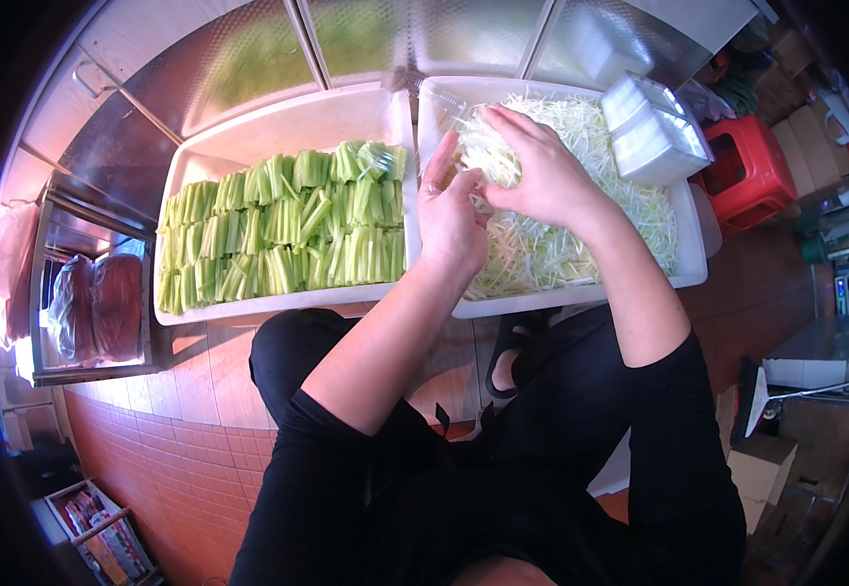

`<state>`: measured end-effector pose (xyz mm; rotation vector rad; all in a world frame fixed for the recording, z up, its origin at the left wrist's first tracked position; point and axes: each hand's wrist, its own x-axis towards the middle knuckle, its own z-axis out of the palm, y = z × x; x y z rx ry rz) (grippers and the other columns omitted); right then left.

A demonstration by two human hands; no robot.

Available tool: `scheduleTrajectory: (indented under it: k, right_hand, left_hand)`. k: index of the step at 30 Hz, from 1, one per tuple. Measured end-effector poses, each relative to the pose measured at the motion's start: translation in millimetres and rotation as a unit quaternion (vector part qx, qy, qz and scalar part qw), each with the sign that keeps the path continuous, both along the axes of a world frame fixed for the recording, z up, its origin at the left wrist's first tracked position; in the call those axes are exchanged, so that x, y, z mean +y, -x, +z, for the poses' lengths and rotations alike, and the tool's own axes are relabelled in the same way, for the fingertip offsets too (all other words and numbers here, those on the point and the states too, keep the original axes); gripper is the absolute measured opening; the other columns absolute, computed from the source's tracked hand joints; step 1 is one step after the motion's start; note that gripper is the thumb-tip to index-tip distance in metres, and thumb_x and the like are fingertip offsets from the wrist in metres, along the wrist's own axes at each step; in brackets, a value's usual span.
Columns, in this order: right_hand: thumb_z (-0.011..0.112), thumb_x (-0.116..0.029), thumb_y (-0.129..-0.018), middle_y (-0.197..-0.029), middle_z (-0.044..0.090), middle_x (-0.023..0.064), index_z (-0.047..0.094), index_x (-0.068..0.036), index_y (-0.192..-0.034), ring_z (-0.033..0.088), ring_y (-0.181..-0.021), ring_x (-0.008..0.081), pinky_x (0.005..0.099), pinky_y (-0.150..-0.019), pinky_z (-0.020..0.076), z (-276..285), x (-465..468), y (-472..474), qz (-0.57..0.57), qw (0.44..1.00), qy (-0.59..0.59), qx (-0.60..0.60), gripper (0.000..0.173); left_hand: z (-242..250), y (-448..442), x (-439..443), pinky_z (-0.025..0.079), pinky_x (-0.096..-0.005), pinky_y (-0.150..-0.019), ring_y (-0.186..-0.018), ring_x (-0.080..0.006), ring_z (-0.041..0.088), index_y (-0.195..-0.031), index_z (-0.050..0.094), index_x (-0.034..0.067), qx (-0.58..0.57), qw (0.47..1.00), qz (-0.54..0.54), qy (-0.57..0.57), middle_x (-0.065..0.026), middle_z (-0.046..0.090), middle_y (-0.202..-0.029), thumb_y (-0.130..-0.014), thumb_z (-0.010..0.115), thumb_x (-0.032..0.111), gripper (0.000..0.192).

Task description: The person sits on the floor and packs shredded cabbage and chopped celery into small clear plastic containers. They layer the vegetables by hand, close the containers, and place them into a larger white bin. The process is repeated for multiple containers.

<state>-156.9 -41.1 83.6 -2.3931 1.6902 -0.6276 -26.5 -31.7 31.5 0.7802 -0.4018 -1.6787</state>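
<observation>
Both my hands are cupped around a clump of pale vegetable shreds [494,157] above the right-hand white plastic tub [585,294]. My left hand [453,220], with a ring on one finger, supports it from the left and below. Curved over its right side is my right hand [545,165]. Loose white-green shreds [571,242] fill much of the tub beneath. A clear plastic container [445,101] sits at the tub's far left corner, partly behind my fingers; whether it touches the clump I cannot tell.
Cut celery stalks [285,227] lie in rows in the left white tub [278,302]. Stacked clear plastic boxes [651,132] rest on the right tub's far corner. A red plastic stool [754,172] stands to the right. Metal cabinet doors [468,36] rise behind the tubs.
</observation>
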Motion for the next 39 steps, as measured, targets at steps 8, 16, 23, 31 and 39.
scheduleTrajectory:
  k: [8, 16, 23, 31, 39]
  right_hand:
    - [0.083, -0.034, -0.066, -0.136, 0.052, 0.0170, 0.046, -0.001, -0.137, 0.050, -0.125, 0.0351, 0.0382, -0.106, 0.0407, -1.5, -15.0, 10.6, 0.008, 0.998, -0.023, -0.052, 0.087]
    - [0.085, -0.023, -0.063, -0.140, 0.047, 0.0196, 0.034, -0.002, -0.145, 0.046, -0.130, 0.0304, 0.0353, -0.108, 0.0370, -2.2, -4.1, 28.1, 0.046, 0.993, -0.048, -0.096, 0.099]
    - [0.079, -0.020, -0.061, -0.138, 0.049, 0.0204, 0.039, 0.001, -0.141, 0.051, -0.124, 0.0330, 0.0368, -0.105, 0.0417, -1.5, -7.5, 14.0, -0.029, 0.995, -0.073, -0.058, 0.091]
    - [0.073, -0.027, -0.082, -0.144, 0.046, 0.0142, 0.041, -0.002, -0.141, 0.046, -0.130, 0.0267, 0.0357, -0.106, 0.0367, -1.6, -6.1, 38.3, 0.020, 0.937, -0.105, -0.332, 0.072]
    - [0.037, -0.051, -0.099, -0.136, 0.053, 0.0097, 0.050, -0.007, -0.130, 0.047, -0.124, 0.0204, 0.0341, -0.103, 0.0318, -29.3, -19.2, 15.6, -0.152, 0.723, 0.023, -0.674, 0.056]
  left_hand:
    - [-4.7, -1.7, -2.6, 0.049, -0.0363, -0.085, -0.103, -0.0173, 0.055, -0.143, 0.042, 0.014, 0.049, 0.998, -0.029, -0.007, -0.0084, 0.050, -0.130, -0.082, 0.040, -0.005, 0.063]
    - [2.5, -2.4, -3.2, 0.037, -0.0179, -0.053, -0.074, -0.0049, 0.050, -0.138, 0.048, 0.016, 0.072, 0.997, -0.024, 0.006, -0.0061, 0.051, -0.132, -0.077, 0.038, -0.008, 0.067]
    - [-0.4, 1.9, 0.4, 0.048, -0.0460, -0.094, -0.117, -0.0260, 0.052, -0.142, 0.042, 0.014, 0.055, 0.997, -0.048, 0.012, -0.0114, 0.043, -0.140, -0.073, 0.035, -0.013, 0.074]
    - [-0.6, 0.0, -1.3, 0.054, -0.0471, -0.089, -0.104, -0.0289, 0.059, -0.145, 0.035, 0.014, 0.074, 0.997, -0.036, 0.003, -0.0163, 0.044, -0.135, -0.082, 0.037, -0.016, 0.069]
    - [1.8, 7.2, 2.8, 0.053, -0.0472, -0.090, -0.104, -0.0273, 0.059, -0.146, 0.034, 0.016, 0.095, 0.995, -0.019, -0.016, -0.0157, 0.046, -0.135, -0.084, 0.040, -0.015, 0.069]
